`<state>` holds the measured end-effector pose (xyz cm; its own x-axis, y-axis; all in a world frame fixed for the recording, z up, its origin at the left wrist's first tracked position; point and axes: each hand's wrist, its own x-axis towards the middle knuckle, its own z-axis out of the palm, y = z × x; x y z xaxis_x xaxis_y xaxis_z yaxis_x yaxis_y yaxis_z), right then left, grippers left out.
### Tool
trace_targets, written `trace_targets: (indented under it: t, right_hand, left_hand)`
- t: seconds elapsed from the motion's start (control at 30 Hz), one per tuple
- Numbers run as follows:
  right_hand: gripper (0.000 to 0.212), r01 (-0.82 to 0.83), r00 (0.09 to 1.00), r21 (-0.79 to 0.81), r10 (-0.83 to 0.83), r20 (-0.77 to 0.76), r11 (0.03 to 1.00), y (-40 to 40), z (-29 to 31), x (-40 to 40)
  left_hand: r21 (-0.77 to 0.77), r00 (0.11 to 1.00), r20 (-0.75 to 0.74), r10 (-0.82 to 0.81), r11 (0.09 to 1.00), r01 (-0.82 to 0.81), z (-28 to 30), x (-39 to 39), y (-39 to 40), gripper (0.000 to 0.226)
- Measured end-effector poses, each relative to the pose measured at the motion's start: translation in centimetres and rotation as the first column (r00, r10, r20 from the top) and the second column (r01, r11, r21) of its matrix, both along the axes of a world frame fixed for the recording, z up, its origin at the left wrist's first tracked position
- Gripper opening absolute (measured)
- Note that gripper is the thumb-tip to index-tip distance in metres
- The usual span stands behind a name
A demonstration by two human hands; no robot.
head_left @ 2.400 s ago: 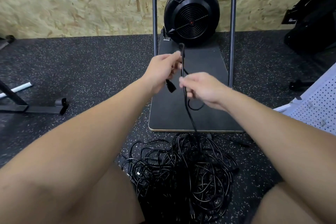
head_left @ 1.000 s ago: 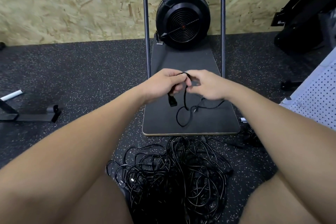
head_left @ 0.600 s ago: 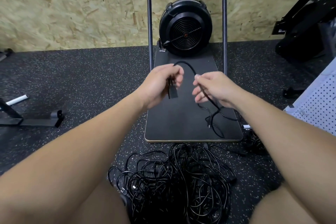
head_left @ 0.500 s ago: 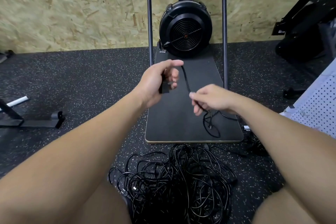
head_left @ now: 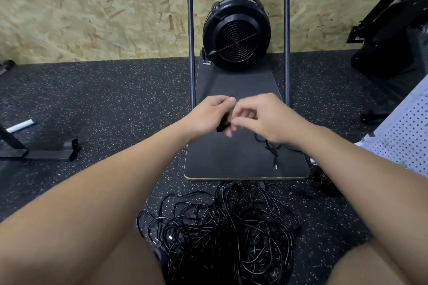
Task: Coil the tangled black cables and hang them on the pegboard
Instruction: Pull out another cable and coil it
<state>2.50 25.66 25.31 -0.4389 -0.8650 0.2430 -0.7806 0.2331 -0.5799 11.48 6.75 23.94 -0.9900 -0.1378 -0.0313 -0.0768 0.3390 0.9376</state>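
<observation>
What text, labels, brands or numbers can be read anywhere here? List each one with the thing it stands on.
None can be read.
The black fan housing shows only a small orange mark at its hub, too small to read.
A small pale tag at the fan's lower left is blurred.
The black equipment at the right bears a pale label, too blurred to read.
The white pegboard shows only holes.

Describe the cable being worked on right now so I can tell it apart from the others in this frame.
Start at the round black fan against the wall and follow the dark platform toward the viewer. Above it the left hand and right hand meet on one thin black cable, whose free end trails onto the platform. Unlike the tangled pile on the floor, it is separate and held.
</observation>
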Motion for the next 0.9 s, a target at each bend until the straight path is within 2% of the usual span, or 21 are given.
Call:
trace_targets:
  t: [0.1,0.17,0.27,0.33,0.4,0.47,0.53,0.6,0.7,0.73,0.83,0.9]
  right_hand:
    - [0.023,0.084,0.98,-0.129,-0.059,0.187,0.988,0.8,0.5,-1.0]
    - [0.028,0.115,0.963,-0.161,-0.071,0.258,0.98,1.1,0.3,-1.5]
    - [0.02,0.193,0.937,-0.162,-0.133,0.323,0.968,1.3,-0.6,-2.7]
    - [0.028,0.214,0.908,-0.059,-0.176,0.381,0.975,1.7,-1.8,-3.7]
    - [0.057,0.164,0.879,0.161,-0.218,0.424,0.973,2.4,-3.3,-4.1]
    - [0.085,0.074,0.897,0.372,-0.225,0.381,0.925,2.9,-5.3,-4.3]
    - [0.098,0.017,0.938,0.52,-0.195,0.288,0.854,3.2,-7.4,-3.9]
    - [0.088,-0.005,0.971,0.602,-0.14,0.195,0.798,3.1,-9.1,-3.2]
    - [0.035,-0.039,0.996,0.604,-0.015,0.085,0.796,2.6,-10.0,-2.4]
    - [0.027,-0.057,0.998,0.597,0.033,0.051,0.8,2.3,-9.8,-2.2]
    - [0.03,-0.16,0.982,0.584,0.186,0.016,0.796,0.9,-8.2,-0.6]
    - [0.028,-0.163,0.972,0.523,0.226,-0.059,0.837,0.1,-6.9,0.4]
  left_hand:
    - [0.007,0.995,0.084,-0.049,0.999,0.049,0.7,0.0,0.8,0.057]
    - [0.127,0.986,0.129,-0.107,0.988,0.091,1.0,0.0,1.2,0.057]
    - [0.332,0.977,0.118,-0.178,0.934,0.13,1.4,0.2,1.5,0.041]
    - [0.423,0.983,0.083,-0.161,0.899,0.111,1.7,0.4,1.4,0.034]
    - [0.476,0.992,0.052,-0.112,0.876,0.074,2.2,0.5,1.3,0.033]
    - [0.511,0.998,0.026,-0.064,0.859,0.042,2.4,0.4,1.2,0.034]
    - [0.536,0.999,0.008,-0.031,0.844,0.022,2.5,0.5,1.1,0.035]
    - [0.541,1.0,0.0,-0.004,0.841,0.003,2.3,0.4,0.7,0.035]
    - [0.507,0.999,0.029,0.045,0.86,-0.054,1.4,0.2,-0.1,0.034]
    - [0.478,0.998,0.043,0.056,0.876,-0.07,1.0,0.2,-0.3,0.033]
    - [0.4,0.996,0.07,0.058,0.913,-0.081,0.2,0.5,-0.4,0.023]
    - [0.393,0.994,0.106,0.036,0.917,-0.075,-0.3,0.5,-0.4,0.019]
